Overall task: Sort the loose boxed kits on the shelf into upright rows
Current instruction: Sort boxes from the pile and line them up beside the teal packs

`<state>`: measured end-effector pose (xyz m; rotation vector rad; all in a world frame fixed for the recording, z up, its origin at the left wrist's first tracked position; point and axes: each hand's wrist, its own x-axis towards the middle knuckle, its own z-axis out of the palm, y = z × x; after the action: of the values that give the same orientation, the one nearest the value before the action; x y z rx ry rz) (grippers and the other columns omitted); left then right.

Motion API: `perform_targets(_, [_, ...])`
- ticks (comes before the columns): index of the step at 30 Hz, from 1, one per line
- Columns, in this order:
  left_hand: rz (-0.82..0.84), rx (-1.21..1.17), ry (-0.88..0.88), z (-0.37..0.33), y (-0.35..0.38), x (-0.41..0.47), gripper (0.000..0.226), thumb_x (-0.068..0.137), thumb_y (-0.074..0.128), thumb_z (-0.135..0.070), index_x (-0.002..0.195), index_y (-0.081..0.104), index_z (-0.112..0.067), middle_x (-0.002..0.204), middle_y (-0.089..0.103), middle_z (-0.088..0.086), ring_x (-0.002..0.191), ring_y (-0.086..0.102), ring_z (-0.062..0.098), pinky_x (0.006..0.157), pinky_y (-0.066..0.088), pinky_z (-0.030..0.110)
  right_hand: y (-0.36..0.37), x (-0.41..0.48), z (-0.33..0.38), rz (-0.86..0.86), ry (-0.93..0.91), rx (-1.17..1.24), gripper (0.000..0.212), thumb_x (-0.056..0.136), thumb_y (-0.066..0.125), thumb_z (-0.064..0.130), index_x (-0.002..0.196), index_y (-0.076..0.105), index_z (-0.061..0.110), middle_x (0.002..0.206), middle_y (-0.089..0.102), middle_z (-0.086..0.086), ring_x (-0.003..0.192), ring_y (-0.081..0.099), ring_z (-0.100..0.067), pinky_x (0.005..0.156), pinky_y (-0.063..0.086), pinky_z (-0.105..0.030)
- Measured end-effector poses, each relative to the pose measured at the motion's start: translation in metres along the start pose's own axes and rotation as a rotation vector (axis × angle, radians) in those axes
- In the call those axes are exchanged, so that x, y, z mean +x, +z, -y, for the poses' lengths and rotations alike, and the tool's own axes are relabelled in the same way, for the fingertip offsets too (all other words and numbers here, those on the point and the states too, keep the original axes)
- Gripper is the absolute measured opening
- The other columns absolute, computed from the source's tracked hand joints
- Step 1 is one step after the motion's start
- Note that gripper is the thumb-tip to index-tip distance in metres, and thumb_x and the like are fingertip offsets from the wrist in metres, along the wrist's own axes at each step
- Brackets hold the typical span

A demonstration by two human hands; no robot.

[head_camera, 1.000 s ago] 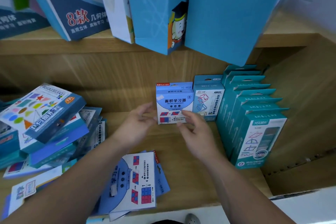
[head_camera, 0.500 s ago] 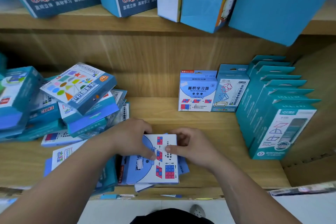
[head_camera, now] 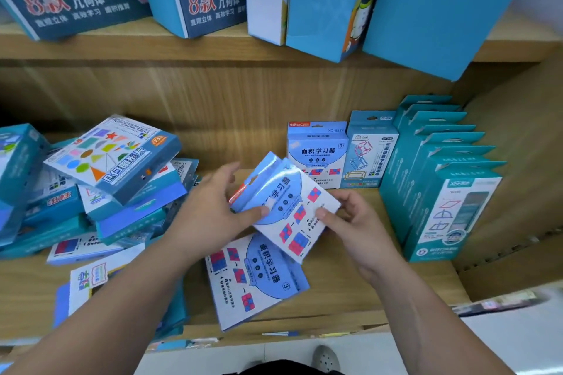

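Flat blue-and-white cardboard kit box (head_camera: pixel 292 192) is being pinched at opposite ends by left hand (head_camera: pixel 210 207) and right hand (head_camera: pixel 353 222); judged light, stiff, glossy-slick.

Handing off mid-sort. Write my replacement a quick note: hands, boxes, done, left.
Hands: left hand and right hand both grip the held kit, tilted above the shelf.
Done: matching kit upright at the back, beside the frame kit and the teal row.
Left: stand the held kit up, then the flat kit in front and the heap at left.
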<state>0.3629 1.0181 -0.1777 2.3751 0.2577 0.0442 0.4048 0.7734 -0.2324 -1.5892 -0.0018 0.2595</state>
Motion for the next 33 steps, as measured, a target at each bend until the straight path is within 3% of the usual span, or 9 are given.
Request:
perform_targets(3, [0.027, -0.301, -0.108, -0.013, 0.007, 0.004, 0.054, 0.077, 0.082, -0.038, 0.124, 0.057, -0.031, 0.097, 0.071, -0.017, 0.09, 0.069, 0.005, 0.09, 0.055, 0.039, -0.003, 0.001, -0.001, -0.104, -0.047, 0.084, 0.022, 0.086, 0.074, 0.007, 0.103, 0.062, 0.015, 0.108, 0.072, -0.006, 0.099, 0.067, -0.015, 0.074, 0.055, -0.024])
perform_targets(6, [0.062, -0.505, -0.146, -0.025, 0.018, 0.01, 0.022, 0.087, 0.075, -0.023, 0.104, 0.061, -0.028, 0.087, 0.075, -0.007, 0.085, 0.072, 0.015, 0.083, 0.059, 0.049, -0.003, 0.002, -0.003, -0.168, -0.072, 0.069, 0.024, 0.086, 0.075, 0.008, 0.105, 0.062, 0.014, 0.105, 0.073, -0.001, 0.096, 0.066, -0.01, 0.075, 0.055, -0.025])
perform_targets(10, [0.042, -0.509, -0.101, -0.035, 0.032, 0.028, 0.03, 0.088, 0.074, -0.016, 0.107, 0.058, -0.034, 0.088, 0.075, -0.005, 0.08, 0.072, 0.009, 0.076, 0.06, 0.042, -0.007, 0.01, -0.011, -0.269, -0.064, -0.153, 0.023, 0.084, 0.08, 0.02, 0.101, 0.064, 0.022, 0.098, 0.073, 0.009, 0.086, 0.067, 0.0, 0.074, 0.055, -0.022])
perform_targets(14, [-0.013, -0.456, -0.028, -0.041, 0.045, 0.046, 0.041, 0.087, 0.074, -0.01, 0.114, 0.055, -0.034, 0.091, 0.073, -0.006, 0.073, 0.069, 0.0, 0.061, 0.051, 0.016, -0.013, 0.023, -0.018, -0.279, -0.074, -0.305, 0.03, 0.08, 0.079, 0.036, 0.106, 0.067, 0.027, 0.109, 0.07, 0.006, 0.096, 0.068, -0.006, 0.087, 0.057, -0.04])
perform_targets(18, [-0.099, -0.439, -0.017, -0.044, 0.057, 0.061, 0.049, 0.085, 0.076, -0.01, 0.119, 0.052, -0.036, 0.097, 0.067, -0.012, 0.075, 0.069, -0.003, 0.06, 0.052, 0.012, -0.012, 0.029, -0.013, -0.239, -0.102, -0.315, 0.034, 0.087, 0.075, 0.023, 0.118, 0.064, 0.029, 0.113, 0.069, 0.012, 0.102, 0.064, -0.002, 0.092, 0.054, -0.033])
perform_targets(21, [-0.157, -0.421, -0.054, -0.044, 0.064, 0.07, 0.048, 0.083, 0.078, -0.016, 0.123, 0.053, -0.026, 0.098, 0.067, -0.01, 0.08, 0.069, -0.001, 0.061, 0.052, 0.014, -0.01, 0.031, -0.007, -0.209, -0.121, -0.276, 0.044, 0.087, 0.073, 0.014, 0.125, 0.056, 0.028, 0.112, 0.067, 0.017, 0.101, 0.062, 0.0, 0.087, 0.052, -0.025])
perform_targets(25, [-0.191, -0.42, -0.099, -0.043, 0.072, 0.078, 0.028, 0.084, 0.078, -0.018, 0.105, 0.06, -0.019, 0.096, 0.069, -0.006, 0.076, 0.068, -0.002, 0.063, 0.056, 0.021, -0.009, 0.033, -0.006, -0.198, -0.152, -0.265, 0.049, 0.088, 0.073, 0.017, 0.129, 0.051, 0.032, 0.123, 0.061, 0.014, 0.105, 0.062, -0.002, 0.083, 0.051, -0.019])
perform_targets(29, [-0.219, -0.372, -0.081, -0.045, 0.074, 0.079, 0.021, 0.085, 0.077, -0.02, 0.098, 0.061, -0.021, 0.085, 0.065, -0.015, 0.066, 0.061, -0.017, 0.052, 0.047, 0.007, -0.007, 0.032, -0.008, -0.192, -0.216, -0.333, 0.053, 0.087, 0.075, 0.019, 0.13, 0.05, 0.039, 0.13, 0.042, 0.01, 0.109, 0.057, 0.003, 0.086, 0.049, -0.015])
perform_targets(33, [-0.206, -0.329, -0.086, -0.046, 0.074, 0.076, 0.023, 0.086, 0.076, -0.028, 0.1, 0.058, -0.026, 0.081, 0.064, -0.016, 0.074, 0.062, -0.008, 0.059, 0.053, 0.021, -0.007, 0.031, -0.01, -0.194, -0.232, -0.358, 0.057, 0.087, 0.076, 0.02, 0.129, 0.046, 0.043, 0.131, 0.038, 0.01, 0.111, 0.054, 0.003, 0.091, 0.049, -0.018])
